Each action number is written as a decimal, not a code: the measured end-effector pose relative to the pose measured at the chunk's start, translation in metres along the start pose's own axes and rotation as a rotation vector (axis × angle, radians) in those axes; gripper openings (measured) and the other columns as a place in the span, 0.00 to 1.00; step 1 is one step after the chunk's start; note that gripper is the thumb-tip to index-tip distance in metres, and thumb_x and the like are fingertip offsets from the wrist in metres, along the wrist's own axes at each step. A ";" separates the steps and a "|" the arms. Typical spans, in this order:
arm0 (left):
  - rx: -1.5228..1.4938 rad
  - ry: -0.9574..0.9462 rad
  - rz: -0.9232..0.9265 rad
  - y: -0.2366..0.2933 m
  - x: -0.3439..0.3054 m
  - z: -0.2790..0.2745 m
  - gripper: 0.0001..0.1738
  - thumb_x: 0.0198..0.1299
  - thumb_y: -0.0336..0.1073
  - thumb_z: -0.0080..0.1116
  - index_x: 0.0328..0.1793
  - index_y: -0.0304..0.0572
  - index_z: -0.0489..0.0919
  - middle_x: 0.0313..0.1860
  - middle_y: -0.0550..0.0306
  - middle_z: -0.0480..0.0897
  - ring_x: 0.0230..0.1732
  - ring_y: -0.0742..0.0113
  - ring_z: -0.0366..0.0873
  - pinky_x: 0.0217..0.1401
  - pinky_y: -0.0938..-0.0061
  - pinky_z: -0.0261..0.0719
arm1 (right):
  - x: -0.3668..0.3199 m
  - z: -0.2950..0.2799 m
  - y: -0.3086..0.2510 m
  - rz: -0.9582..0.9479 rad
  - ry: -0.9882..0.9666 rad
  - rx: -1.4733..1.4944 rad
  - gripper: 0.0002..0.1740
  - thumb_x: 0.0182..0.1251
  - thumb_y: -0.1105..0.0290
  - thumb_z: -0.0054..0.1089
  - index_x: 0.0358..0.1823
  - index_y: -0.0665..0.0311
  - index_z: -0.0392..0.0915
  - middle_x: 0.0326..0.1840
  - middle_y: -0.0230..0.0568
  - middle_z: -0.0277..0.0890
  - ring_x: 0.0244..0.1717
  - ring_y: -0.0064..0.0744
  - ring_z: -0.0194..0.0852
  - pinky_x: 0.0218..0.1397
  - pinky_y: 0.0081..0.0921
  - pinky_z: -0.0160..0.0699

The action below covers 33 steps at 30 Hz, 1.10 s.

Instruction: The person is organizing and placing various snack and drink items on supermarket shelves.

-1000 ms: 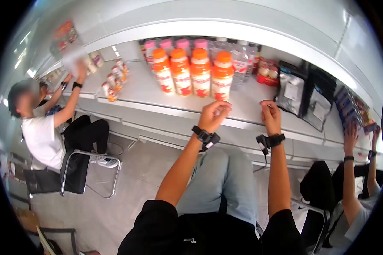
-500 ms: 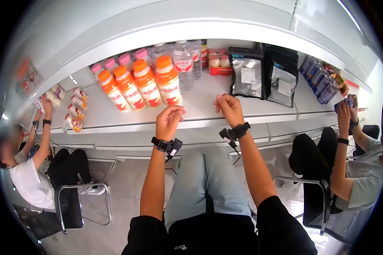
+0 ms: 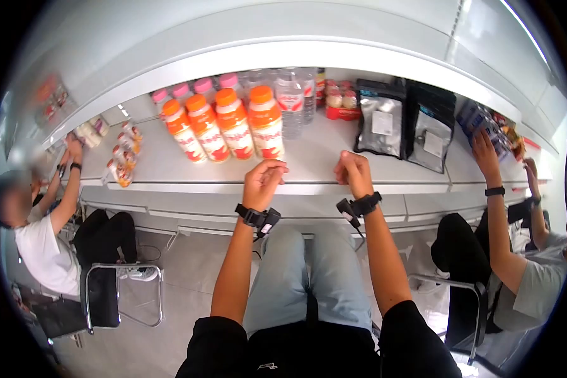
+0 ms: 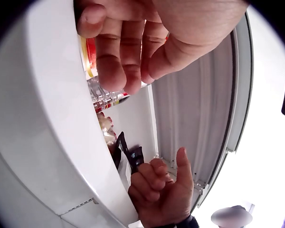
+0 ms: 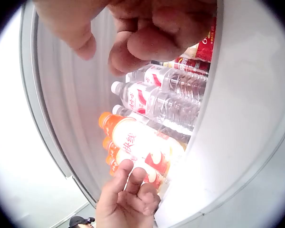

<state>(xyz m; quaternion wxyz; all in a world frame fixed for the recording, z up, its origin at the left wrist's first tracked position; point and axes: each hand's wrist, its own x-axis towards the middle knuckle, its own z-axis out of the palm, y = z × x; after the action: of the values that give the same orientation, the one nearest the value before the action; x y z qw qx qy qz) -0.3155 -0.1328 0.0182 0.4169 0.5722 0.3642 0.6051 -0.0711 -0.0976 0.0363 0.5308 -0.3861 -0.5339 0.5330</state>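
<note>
My left hand is at the shelf's front edge, fingers loosely bent and holding nothing. It is nearest to a row of several orange-capped drink bottles standing upright behind it. Across a short gap, my right hand also hangs relaxed at the edge with nothing in it, in front of a black-edged pouch with a silvery front. In the left wrist view the left fingers curve downward, apart from the goods. Bent right fingers show in the right wrist view, with clear water bottles beyond them.
Pink-capped bottles stand behind the orange-capped row. A red pack of small bottles sits beside the pouches. Small bottles line the left side. An upper shelf overhangs everything. Seated people reach into the shelf on both sides.
The head view has swung right, then slightly back, so the bottles appear farther left than at first. My hands stay at the shelf edge with nothing in them. The right neighbour's hands have moved.
</note>
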 end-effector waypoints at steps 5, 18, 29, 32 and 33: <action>0.063 -0.016 -0.036 0.002 0.000 -0.003 0.08 0.67 0.29 0.54 0.49 0.33 0.78 0.39 0.56 0.83 0.33 0.74 0.78 0.40 0.79 0.78 | 0.007 0.004 0.006 -0.043 -0.011 -0.083 0.20 0.72 0.63 0.54 0.20 0.65 0.73 0.15 0.31 0.70 0.14 0.18 0.65 0.18 0.17 0.63; 0.252 0.546 0.369 0.035 -0.006 -0.120 0.15 0.62 0.29 0.59 0.54 0.36 0.75 0.45 0.56 0.81 0.46 0.70 0.79 0.47 0.76 0.75 | 0.011 0.002 0.016 -0.199 -0.013 -0.052 0.11 0.72 0.66 0.55 0.40 0.66 0.82 0.23 0.28 0.74 0.20 0.14 0.66 0.23 0.15 0.59; 0.283 0.303 0.073 0.006 0.034 -0.218 0.39 0.55 0.34 0.70 0.70 0.36 0.61 0.62 0.49 0.73 0.63 0.61 0.70 0.69 0.65 0.66 | 0.005 0.009 -0.003 -0.130 -0.017 -0.204 0.13 0.72 0.66 0.52 0.50 0.61 0.81 0.12 0.17 0.57 0.12 0.10 0.49 0.16 0.14 0.48; 0.375 0.312 0.033 0.006 0.036 -0.207 0.40 0.54 0.35 0.70 0.70 0.35 0.61 0.62 0.50 0.74 0.63 0.63 0.70 0.67 0.68 0.67 | 0.003 0.009 -0.005 -0.126 -0.012 -0.206 0.12 0.73 0.65 0.52 0.48 0.62 0.82 0.13 0.18 0.58 0.13 0.10 0.50 0.17 0.14 0.48; 0.384 0.313 0.025 0.003 0.036 -0.209 0.40 0.54 0.36 0.70 0.70 0.35 0.62 0.62 0.50 0.74 0.63 0.63 0.70 0.67 0.68 0.67 | 0.003 0.010 -0.005 -0.133 -0.011 -0.203 0.12 0.73 0.65 0.52 0.48 0.62 0.82 0.13 0.18 0.58 0.13 0.10 0.50 0.17 0.14 0.48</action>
<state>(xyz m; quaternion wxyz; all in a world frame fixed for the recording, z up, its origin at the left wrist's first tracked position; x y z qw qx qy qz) -0.5240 -0.0934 0.0185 0.2317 0.5446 0.5256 0.6111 -0.0807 -0.0966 0.0430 0.5203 -0.3989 -0.6125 0.4417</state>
